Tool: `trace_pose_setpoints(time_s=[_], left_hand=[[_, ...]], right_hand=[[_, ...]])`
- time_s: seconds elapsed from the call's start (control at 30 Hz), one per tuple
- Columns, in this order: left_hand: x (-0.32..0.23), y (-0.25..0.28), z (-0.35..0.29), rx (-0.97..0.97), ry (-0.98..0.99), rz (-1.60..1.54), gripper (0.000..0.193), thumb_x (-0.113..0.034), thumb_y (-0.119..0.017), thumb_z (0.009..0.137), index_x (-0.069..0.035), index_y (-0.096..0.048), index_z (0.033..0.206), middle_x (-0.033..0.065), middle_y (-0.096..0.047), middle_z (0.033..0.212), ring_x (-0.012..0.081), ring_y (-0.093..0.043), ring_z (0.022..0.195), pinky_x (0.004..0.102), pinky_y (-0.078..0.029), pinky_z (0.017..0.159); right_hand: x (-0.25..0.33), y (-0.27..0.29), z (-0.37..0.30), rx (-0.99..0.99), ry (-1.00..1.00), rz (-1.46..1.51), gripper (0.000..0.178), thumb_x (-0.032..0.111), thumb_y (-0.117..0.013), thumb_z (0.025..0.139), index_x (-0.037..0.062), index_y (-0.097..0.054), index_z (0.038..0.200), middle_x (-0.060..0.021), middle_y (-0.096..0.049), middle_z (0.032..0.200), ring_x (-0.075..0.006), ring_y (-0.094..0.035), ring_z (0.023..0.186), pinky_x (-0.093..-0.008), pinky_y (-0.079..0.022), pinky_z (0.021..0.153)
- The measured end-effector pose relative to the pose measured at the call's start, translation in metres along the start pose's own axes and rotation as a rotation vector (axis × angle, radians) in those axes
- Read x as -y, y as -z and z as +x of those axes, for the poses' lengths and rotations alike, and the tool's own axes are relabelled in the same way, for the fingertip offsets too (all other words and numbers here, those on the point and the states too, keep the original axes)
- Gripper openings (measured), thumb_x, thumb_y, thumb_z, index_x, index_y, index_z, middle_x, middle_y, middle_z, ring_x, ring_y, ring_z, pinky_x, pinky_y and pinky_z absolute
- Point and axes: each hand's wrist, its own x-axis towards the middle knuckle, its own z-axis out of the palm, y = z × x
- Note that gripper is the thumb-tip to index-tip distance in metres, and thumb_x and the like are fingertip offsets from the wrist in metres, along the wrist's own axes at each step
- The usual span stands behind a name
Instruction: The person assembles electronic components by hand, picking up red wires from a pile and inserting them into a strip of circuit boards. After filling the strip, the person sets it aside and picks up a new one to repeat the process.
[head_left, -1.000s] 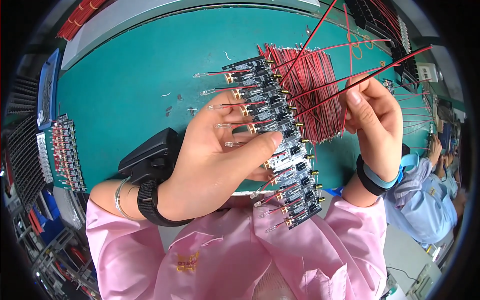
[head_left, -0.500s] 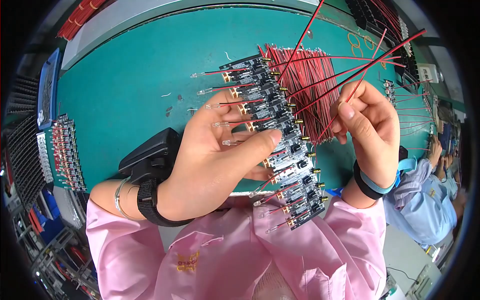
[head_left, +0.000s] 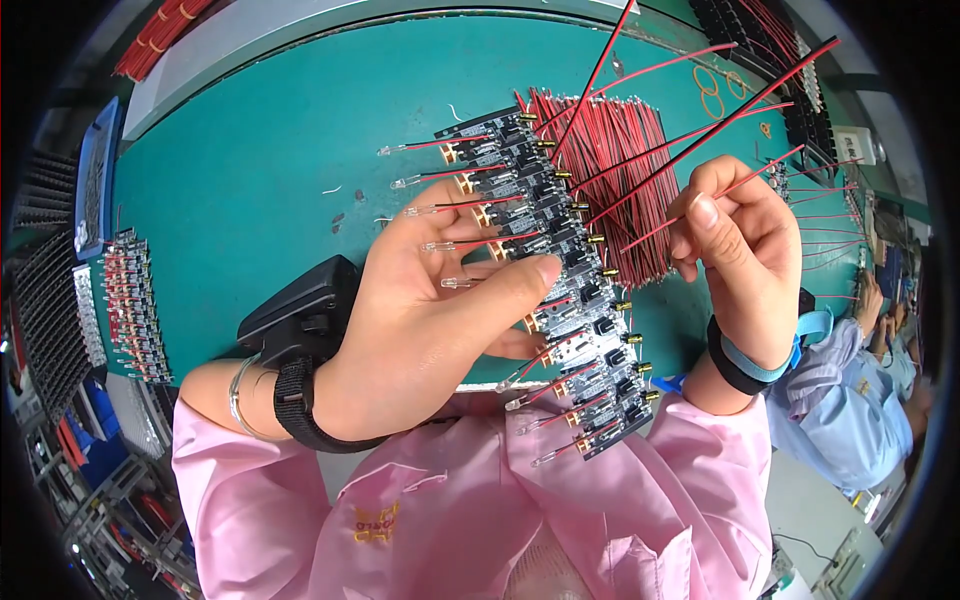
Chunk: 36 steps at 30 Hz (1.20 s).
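My left hand [head_left: 440, 320] grips a long panel of black circuit boards [head_left: 575, 310], held tilted above the table, its thumb pressed on the face and fingers behind. Small clear LEDs [head_left: 405, 183] on short red-and-black leads stick out from the panel's left side. Several long red-and-black wires [head_left: 745, 102] reach up and right from its upper right side. Between thumb and forefinger, my right hand [head_left: 745, 250] pinches a thin red wire [head_left: 650, 236]. The wire's lower left end is apart from the panel, a little right of its edge.
Behind the panel, a pile of red-and-black wires [head_left: 625, 130] lies on the green table [head_left: 250, 150]. Rubber bands [head_left: 708, 92] are at the far right. More boards [head_left: 130, 305] and a blue tray [head_left: 97, 180] stand left. A person in blue [head_left: 850, 420] sits at right.
The pinched wire has turned to a flatter slant, its upper end lower and farther right. One long wire on the panel has swung upward. My left hand and the panel have barely shifted.
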Motion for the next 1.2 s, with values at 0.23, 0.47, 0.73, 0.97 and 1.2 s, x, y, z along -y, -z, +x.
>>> trace_pose_setpoints(time_s=[0.23,0.47,0.73,0.97,1.2], left_hand=[[-0.001,0.001,0.000,0.013,0.021,0.016,0.036,-0.001,-0.058,0.078,-0.003,-0.039,0.109,0.0074,-0.053,0.102,0.0162,-0.058,0.086,0.0282,-0.055,0.058],[-0.002,-0.002,-0.002,-0.003,-0.025,0.012,0.037,0.002,-0.057,0.077,-0.004,-0.038,0.109,0.0078,-0.053,0.101,0.0146,-0.058,0.084,0.0265,-0.055,0.057],[-0.001,-0.002,-0.001,0.001,-0.023,0.056,0.037,0.002,-0.057,0.077,-0.004,-0.038,0.108,0.0072,-0.053,0.100,0.0132,-0.058,0.083,0.0259,-0.055,0.056],[-0.002,-0.003,-0.001,0.000,-0.021,0.040,0.038,0.002,-0.057,0.077,-0.004,-0.038,0.109,0.0071,-0.053,0.100,0.0132,-0.058,0.082,0.0258,-0.055,0.056],[0.000,-0.003,-0.002,-0.016,-0.037,0.046,0.039,0.003,-0.056,0.077,-0.004,-0.037,0.110,0.0076,-0.053,0.101,0.0139,-0.058,0.083,0.0260,-0.055,0.056]], right_hand=[[-0.002,-0.001,-0.003,0.027,0.035,0.036,0.011,0.009,-0.060,0.079,0.0016,-0.051,0.078,-0.0009,-0.053,0.063,-0.0045,-0.046,0.054,-0.0160,-0.035,0.049],[-0.005,-0.010,-0.008,-0.004,0.124,-0.038,0.010,0.000,-0.062,0.075,-0.0001,-0.052,0.078,-0.0007,-0.053,0.065,-0.0043,-0.048,0.056,-0.0158,-0.036,0.051],[-0.007,-0.012,-0.009,0.056,0.252,-0.207,0.008,-0.002,-0.064,0.072,-0.0030,-0.057,0.077,-0.0012,-0.054,0.066,-0.0043,-0.046,0.056,-0.0169,-0.035,0.051],[-0.008,-0.011,-0.010,0.022,0.297,-0.284,0.007,-0.003,-0.065,0.070,-0.0031,-0.059,0.074,-0.0018,-0.055,0.066,-0.0047,-0.044,0.054,-0.0181,-0.034,0.050],[-0.010,-0.011,-0.009,0.010,0.438,-0.367,0.008,-0.003,-0.066,0.068,-0.0029,-0.059,0.072,-0.0026,-0.055,0.065,-0.0058,-0.044,0.052,-0.0187,-0.033,0.047]])
